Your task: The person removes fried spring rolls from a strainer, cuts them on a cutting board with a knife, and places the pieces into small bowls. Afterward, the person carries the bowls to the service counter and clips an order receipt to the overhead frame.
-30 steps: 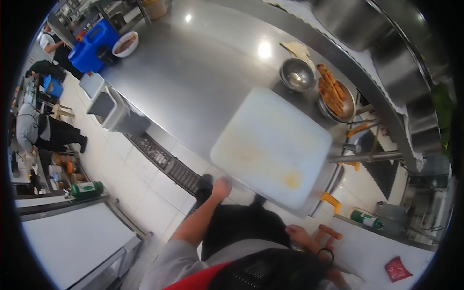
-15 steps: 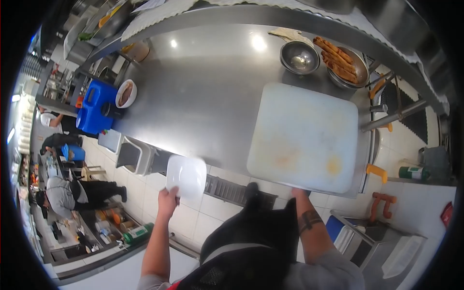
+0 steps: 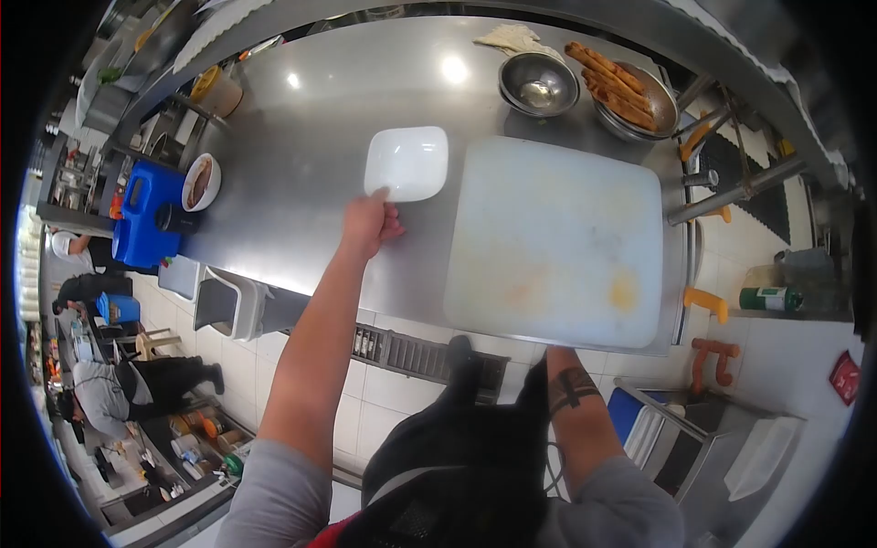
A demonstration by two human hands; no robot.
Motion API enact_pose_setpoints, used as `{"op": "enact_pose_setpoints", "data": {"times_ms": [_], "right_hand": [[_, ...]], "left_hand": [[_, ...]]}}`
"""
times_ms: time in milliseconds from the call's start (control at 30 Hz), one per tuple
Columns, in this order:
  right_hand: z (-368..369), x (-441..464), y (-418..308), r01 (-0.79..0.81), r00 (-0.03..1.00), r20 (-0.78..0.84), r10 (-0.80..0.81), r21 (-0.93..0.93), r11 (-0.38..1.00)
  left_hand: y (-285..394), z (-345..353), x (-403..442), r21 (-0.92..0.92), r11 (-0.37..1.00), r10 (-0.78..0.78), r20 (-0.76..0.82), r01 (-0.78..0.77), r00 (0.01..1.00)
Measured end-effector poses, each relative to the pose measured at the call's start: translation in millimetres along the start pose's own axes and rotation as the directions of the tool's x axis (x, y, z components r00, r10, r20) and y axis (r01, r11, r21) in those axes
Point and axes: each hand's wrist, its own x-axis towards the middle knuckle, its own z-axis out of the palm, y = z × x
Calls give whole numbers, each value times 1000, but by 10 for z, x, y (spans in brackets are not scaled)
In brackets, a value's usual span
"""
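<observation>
My left hand reaches forward over the steel table, its fingers closed at the near rim of a white square dish. The dish has rounded corners and raised sides, and nothing lies in it. It is at the table surface, left of a large white cutting board with yellow-orange stains. My right forearm, marked with a dark tattoo, goes up to the table's front edge. The edge and board hide my right hand, so its fingers do not show.
Behind the board stand a metal bowl and another bowl heaped with long browned rolls. At left are a blue jug and a white bowl with brown food. Co-workers stand farther left. A shelf overhangs the back.
My left hand has carried the white dish from beyond the table's front edge up and right, over the tabletop beside the board. My right arm stays by the table edge.
</observation>
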Motion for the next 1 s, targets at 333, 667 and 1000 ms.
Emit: {"op": "enact_pose_setpoints", "data": {"times_ms": [333,667,1000], "right_hand": [[-132,-1190,-373,-127,988,-23,155,-696,707],[1110,-2803,-609,53,684,142,716,-988,145],[1105,-1751,-393,134,512,260,819,-966,223]], "left_hand": [[-957,-775,-1396,371,923,-121,534,-104,837],[-2019,-1231,-2589,364,915,-271,239,173,933],[-706,-1085,-1489,75,988,138,-45,-135,989]]}}
